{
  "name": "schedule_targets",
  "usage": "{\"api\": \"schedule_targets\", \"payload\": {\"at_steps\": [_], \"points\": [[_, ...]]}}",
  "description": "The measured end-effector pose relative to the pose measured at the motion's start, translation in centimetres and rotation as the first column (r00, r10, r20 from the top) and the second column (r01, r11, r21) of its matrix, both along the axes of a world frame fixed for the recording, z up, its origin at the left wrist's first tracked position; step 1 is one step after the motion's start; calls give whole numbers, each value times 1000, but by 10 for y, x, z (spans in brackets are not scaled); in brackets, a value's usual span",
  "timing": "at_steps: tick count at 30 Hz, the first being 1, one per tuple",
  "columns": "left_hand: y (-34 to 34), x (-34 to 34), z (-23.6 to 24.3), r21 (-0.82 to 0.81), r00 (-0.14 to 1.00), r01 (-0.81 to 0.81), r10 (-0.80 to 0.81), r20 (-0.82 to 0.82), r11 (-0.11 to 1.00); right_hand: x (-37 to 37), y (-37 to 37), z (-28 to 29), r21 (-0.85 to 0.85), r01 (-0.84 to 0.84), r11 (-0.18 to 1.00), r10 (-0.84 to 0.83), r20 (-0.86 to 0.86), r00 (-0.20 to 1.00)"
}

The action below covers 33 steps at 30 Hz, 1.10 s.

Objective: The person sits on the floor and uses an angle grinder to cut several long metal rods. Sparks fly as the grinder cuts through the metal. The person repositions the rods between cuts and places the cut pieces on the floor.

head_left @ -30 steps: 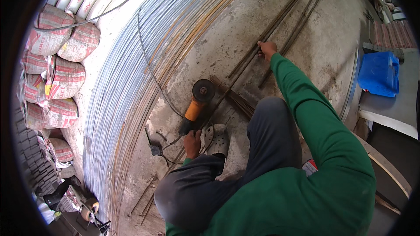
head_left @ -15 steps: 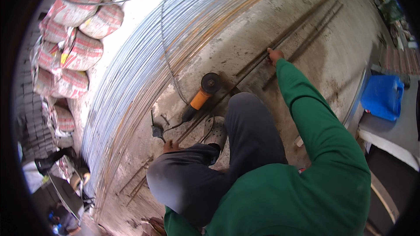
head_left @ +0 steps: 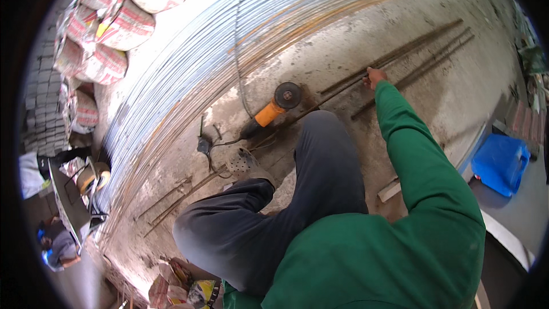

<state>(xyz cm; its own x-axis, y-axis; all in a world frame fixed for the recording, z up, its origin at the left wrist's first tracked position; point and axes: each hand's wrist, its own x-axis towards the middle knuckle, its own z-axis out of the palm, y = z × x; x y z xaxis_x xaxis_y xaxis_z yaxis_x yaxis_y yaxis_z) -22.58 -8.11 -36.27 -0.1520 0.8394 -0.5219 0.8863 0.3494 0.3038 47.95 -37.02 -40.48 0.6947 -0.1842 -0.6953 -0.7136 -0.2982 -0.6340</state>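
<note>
The floor (head_left: pixel 337 46) before you carries a broad arc of bars (head_left: pixel 211 68), running from eight o'clock round to one. Sacks (head_left: pixel 127 26) pile up at ten. Your rod (head_left: pixel 334 96) slants from two o'clock toward eight, passing just below the orange grinder (head_left: pixel 269 113), which lies near centre. At two, your right hand (head_left: pixel 374 77) is closed round the rod; your left is hidden, so its grip can't be told.

Stacked sacks (head_left: pixel 127 26), blue container (head_left: pixel 501 163), grey blocks (head_left: pixel 43 103)
</note>
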Motion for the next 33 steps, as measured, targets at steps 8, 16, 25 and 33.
{"api": "schedule_targets", "payload": {"at_steps": [8,16,25,33], "points": [[40,34,19,247,976,41,-92,199,968,2,-2,-2,-63,47,997,-45,25,999],[111,160,111,511,809,417,-563,168,751,3,1,5,-73,28,997,-29,-15,999],[110,185,81,430,704,596,-699,126,678,1,4,18,-106,-27,994,23,-34,999],[107,283,44,235,357,903,-933,57,360,13,-7,-9,-64,-89,994,88,-16,996]]}}
